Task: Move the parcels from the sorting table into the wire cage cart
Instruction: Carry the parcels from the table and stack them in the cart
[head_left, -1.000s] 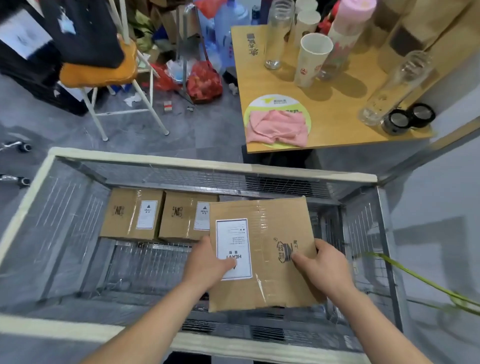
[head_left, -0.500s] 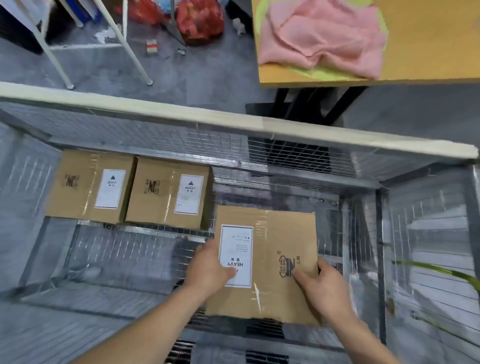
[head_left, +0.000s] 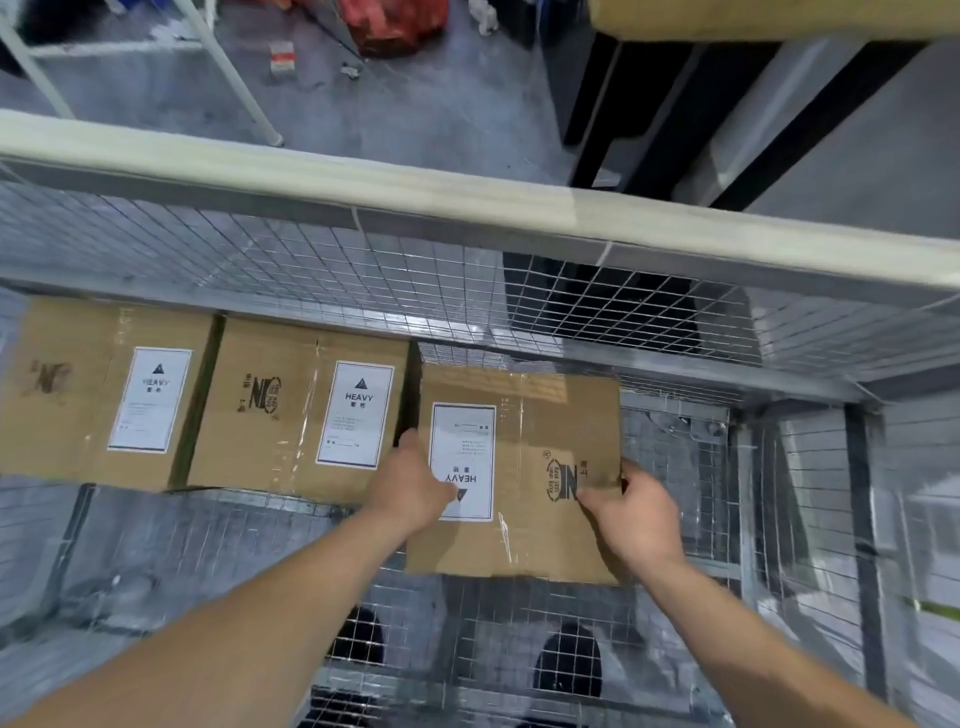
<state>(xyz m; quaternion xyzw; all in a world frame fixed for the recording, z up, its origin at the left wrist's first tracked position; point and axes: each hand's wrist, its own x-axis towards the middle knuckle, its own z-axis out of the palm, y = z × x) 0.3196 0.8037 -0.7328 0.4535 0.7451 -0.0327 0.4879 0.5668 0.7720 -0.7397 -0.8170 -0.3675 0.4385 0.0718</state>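
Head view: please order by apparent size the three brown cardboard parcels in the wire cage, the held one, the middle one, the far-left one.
1. Held brown cardboard parcel, but it is nearest the camera, so unsure.
2. Middle parcel and far-left parcel look alike; no ranking.

Two boxes are filling the cage floor's far-left edge; the held box is blocking the spot beside them. Bare mesh floor is lying open along the near edge and toward the right wall.
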